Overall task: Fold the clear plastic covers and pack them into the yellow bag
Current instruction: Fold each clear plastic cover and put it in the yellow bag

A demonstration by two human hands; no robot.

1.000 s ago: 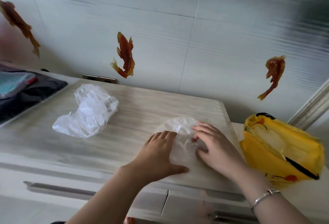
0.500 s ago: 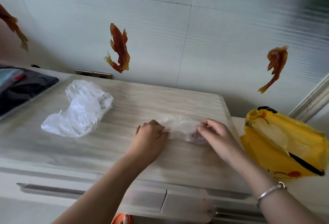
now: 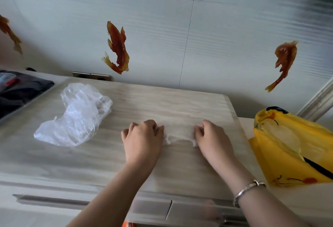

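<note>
We see both hands low on the pale wood-grain worktop (image 3: 162, 100), stretching one clear plastic cover (image 3: 177, 135) out between them. The left hand (image 3: 143, 141) has its fingers curled, and its grip pinches the left end of the cover against the worktop. The right hand (image 3: 213, 138) is curled the same way, its grip closed on the right end. The cover runs as a thin, crumpled, whitish band from one hand to the other, lying on the surface near the middle of the worktop; its outline is faint against the pale wood, so we cannot tell how many folds it has.

To the left, well apart from the hands, we see a loose heap of clear plastic covers (image 3: 75, 116) resting on the same worktop, unfolded and puffy. To the right, beyond the worktop's edge, the yellow bag (image 3: 292, 156) lies on a lower white surface, its mouth facing the worktop and its sides marked with black and orange print. A silver bracelet (image 3: 247, 189) circles the right wrist.

Behind the worktop we see a pale wall with three orange-brown fish decorations (image 3: 118, 50) stuck to it. At the far left lies a dark cloth (image 3: 19, 91). Drawer fronts (image 3: 180, 210) show below the worktop's near edge.
</note>
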